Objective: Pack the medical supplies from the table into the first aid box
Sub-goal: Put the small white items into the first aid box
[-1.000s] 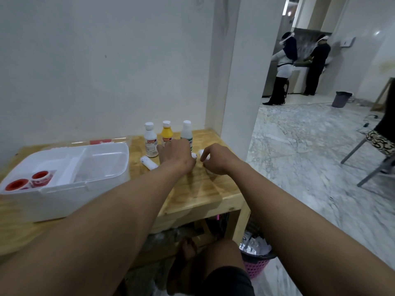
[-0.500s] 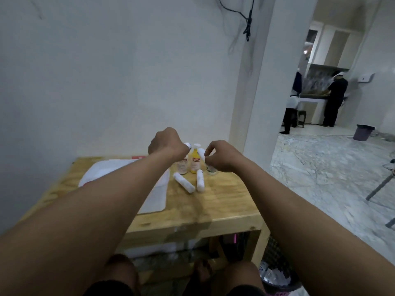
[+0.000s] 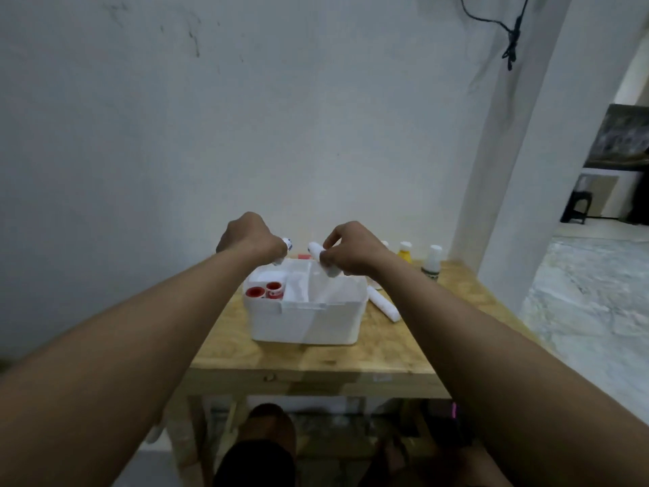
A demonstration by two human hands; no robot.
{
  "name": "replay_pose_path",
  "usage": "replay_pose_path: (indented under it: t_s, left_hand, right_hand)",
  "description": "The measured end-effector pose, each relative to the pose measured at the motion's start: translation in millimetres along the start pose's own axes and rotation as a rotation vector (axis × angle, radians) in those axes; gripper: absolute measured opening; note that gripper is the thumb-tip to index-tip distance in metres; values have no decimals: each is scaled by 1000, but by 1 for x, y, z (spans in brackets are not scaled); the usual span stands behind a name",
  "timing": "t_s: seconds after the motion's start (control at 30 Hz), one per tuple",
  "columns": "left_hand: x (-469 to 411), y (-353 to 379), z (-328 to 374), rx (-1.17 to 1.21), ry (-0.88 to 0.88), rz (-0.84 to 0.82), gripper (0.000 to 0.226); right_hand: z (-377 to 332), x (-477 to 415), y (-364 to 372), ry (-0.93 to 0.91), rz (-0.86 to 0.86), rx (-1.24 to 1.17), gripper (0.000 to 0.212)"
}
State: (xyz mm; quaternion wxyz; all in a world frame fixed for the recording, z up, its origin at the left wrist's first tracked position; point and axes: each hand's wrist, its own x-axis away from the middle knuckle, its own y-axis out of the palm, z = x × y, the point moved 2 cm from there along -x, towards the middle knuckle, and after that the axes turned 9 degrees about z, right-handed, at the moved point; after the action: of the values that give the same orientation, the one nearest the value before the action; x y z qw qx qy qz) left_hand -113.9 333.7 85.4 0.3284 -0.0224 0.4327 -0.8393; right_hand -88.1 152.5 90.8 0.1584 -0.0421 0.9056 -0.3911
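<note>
Bandage roll (image 3: 287, 243), blue print illegible

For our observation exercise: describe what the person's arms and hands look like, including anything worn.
Left hand and right hand are bare: no gloves, no watch or bracelet at the wrists. Left forearm and right forearm are uncovered to the picture's edge; no sleeve shows.

The left grip (image 3: 247, 237) hides most of its roll (image 3: 287, 243). The right grip (image 3: 351, 249) covers the other roll (image 3: 313, 248) at its middle and nearly all of one bottle (image 3: 385, 245). The dark label (image 3: 431, 272) is unreadable.
</note>
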Motion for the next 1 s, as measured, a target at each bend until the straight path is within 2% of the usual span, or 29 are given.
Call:
replay_pose_path:
  t_s: [0.27, 0.43, 0.6, 0.83, 0.93, 1.0]
  left_hand:
    - [-9, 9, -29, -60, -9, 0, 27]
    - [-14, 19, -33, -118, 13, 36, 22]
    - [-13, 25, -30, -210, 28, 43, 22]
    - [-12, 23, -27, -225, 52, 35, 18]
    - [-10, 22, -18, -206, 107, 57, 10]
    - [-7, 25, -8, -161, 154, 60, 14]
  right_hand:
    - [-16, -14, 50, 66, -82, 30, 22]
    - [-18, -19, 64, 83, -67, 92, 15]
    - [-11, -26, 71, 80, -79, 118, 18]
    - [6, -35, 67, 47, 11, 131, 22]
    - [20, -34, 50, 52, 64, 133, 20]
    - [30, -32, 36, 52, 72, 151, 18]
